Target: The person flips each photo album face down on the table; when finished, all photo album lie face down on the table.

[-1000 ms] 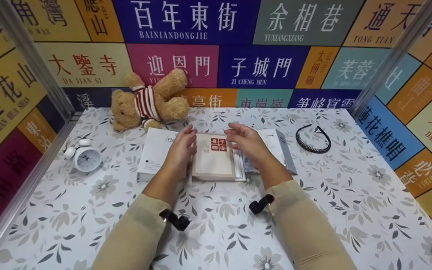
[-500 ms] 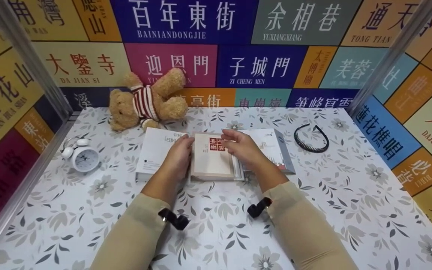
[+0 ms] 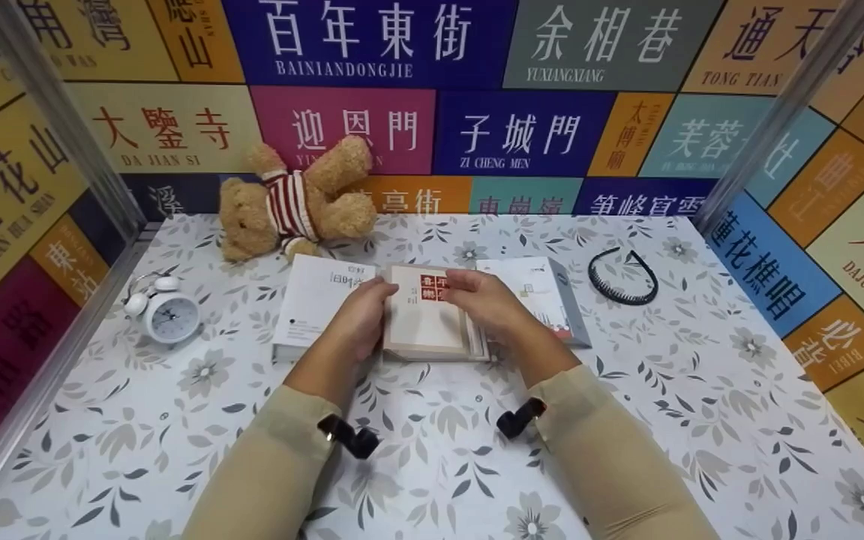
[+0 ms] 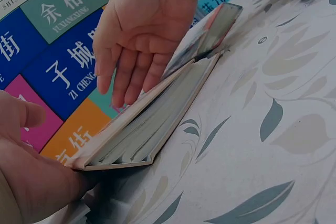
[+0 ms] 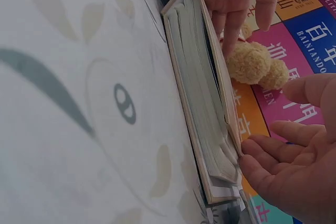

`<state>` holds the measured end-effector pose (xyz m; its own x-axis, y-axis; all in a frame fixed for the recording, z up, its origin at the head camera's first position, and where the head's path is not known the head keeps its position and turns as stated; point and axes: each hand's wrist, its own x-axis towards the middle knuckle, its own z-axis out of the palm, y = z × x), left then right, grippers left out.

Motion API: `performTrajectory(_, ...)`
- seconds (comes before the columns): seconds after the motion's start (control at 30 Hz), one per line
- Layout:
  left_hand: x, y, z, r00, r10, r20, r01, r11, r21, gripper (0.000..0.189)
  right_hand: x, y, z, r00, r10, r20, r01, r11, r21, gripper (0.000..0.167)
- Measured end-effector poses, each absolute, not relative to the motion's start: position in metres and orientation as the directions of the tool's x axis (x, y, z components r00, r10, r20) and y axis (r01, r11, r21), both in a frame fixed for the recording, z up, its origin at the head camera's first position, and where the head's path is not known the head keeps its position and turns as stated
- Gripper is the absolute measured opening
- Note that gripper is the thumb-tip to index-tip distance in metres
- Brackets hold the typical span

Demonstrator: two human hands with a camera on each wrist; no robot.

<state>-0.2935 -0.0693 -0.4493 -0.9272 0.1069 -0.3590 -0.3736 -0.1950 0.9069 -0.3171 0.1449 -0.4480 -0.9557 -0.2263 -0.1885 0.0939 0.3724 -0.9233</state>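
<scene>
Sign-lined walls (image 3: 529, 131), floral cloth (image 3: 439, 465), and a stiff-looking book (image 3: 432, 322) at the middle

Head view: lies flat on the cloth, between a white book (image 3: 308, 311) on the left and a grey-edged book (image 3: 533, 292) on the right. Left hand (image 3: 361, 319) along the left edge, right hand (image 3: 488, 300) over the right edge with fingers reaching across the cover. Farther off, a bear (image 3: 293, 210) against the back wall, a clock (image 3: 169, 315) to the left, a hairband (image 3: 631, 301) to the right.

Left wrist view: shows the near edge, with pages (image 4: 142, 129) loosely parted between hard covers. Left hand close against the near corner, fingers mostly out of sight; cannot tell of any grip there. Right hand with palm in sight and fingers nearly straight, not curled round anything.

Right wrist view: shows a narrow gap beneath the top cover. Right hand relaxed, fingers slightly bent, lowest fingertip at the cover's edge, apparently touching without a pinch. Left hand at the far end, fingers hanging straight, no visible hold.

Probably handles as a hardback: moderately heavy, rigid outside, soft and easily creased inside, perhaps a little slick on the cover. Best taken by both side edges, fingers under the lower cover and thumbs on top. Held by the top cover alone, likely to flap apart and strain the hinge.
</scene>
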Motion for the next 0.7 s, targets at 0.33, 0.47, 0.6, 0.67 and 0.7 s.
performTrajectory(0.33, -0.292, -0.078, -0.438, -0.936, 0.056, -0.348, -0.348, -0.294, 0.89, 0.067, -0.313, 0.136, -0.453, -0.93, -0.341, -0.136, 0.024, 0.312, -0.95, 0.06)
performTrajectory(0.47, -0.292, -0.078, -0.438, -0.945, 0.059, -0.322, -0.324, -0.3, 0.897, 0.062, -0.312, 0.137, -0.45, -0.931, -0.337, -0.141, 0.036, 0.298, -0.954, 0.06)
performTrajectory(0.6, -0.288, -0.075, -0.431, -0.968, 0.053, -0.244, -0.249, -0.307, 0.919, 0.052, -0.308, 0.136, -0.444, -0.936, -0.334, -0.111, 0.021, 0.262, -0.965, 0.058)
performTrajectory(0.67, -0.286, -0.072, -0.427, -0.982, 0.051, -0.183, -0.189, -0.289, 0.938, 0.047, -0.305, 0.135, -0.44, -0.938, -0.335, -0.086, 0.007, 0.229, -0.973, 0.057)
performTrajectory(0.7, -0.284, -0.071, -0.424, -0.988, 0.051, -0.149, -0.157, -0.281, 0.947, 0.046, -0.303, 0.133, -0.437, -0.94, -0.335, -0.07, 0.0, 0.203, -0.979, 0.056)
